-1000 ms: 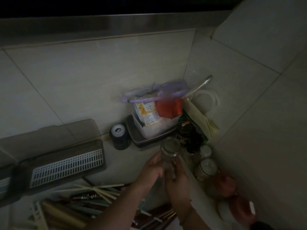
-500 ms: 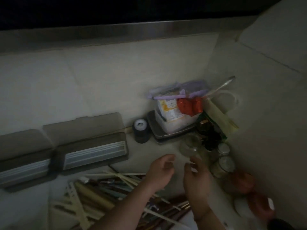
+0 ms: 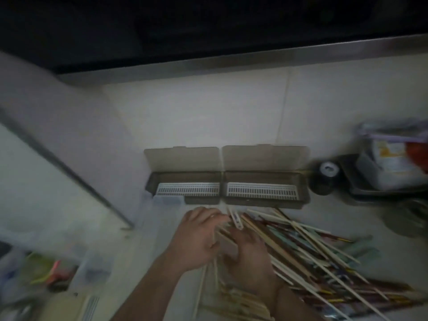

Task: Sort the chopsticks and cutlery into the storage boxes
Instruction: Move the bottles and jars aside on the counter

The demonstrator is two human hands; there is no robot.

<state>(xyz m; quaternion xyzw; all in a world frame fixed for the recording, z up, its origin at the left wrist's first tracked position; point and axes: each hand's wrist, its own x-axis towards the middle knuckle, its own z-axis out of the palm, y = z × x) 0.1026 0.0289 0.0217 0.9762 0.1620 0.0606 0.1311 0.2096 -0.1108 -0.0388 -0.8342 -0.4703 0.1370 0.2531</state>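
- Two hands, left hand (image 3: 199, 239) and right hand (image 3: 246, 258), lie side by side, fingers curled on a few pale chopsticks (image 3: 301, 249) at the pile's near-left end.
- Best practice, by judgement: align tips, lift one matched bundle clear.
- Both boxes (image 3: 264, 188), just beyond the hands, stand open on the surface (image 3: 162, 228), holding only white grids.

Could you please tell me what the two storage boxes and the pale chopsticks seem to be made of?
The storage boxes look like smoky translucent plastic, since the wall shows through their raised lids; the white slotted inserts look like matte plastic. The pale chopsticks look like unfinished wood or bamboo, though blur leaves this uncertain.
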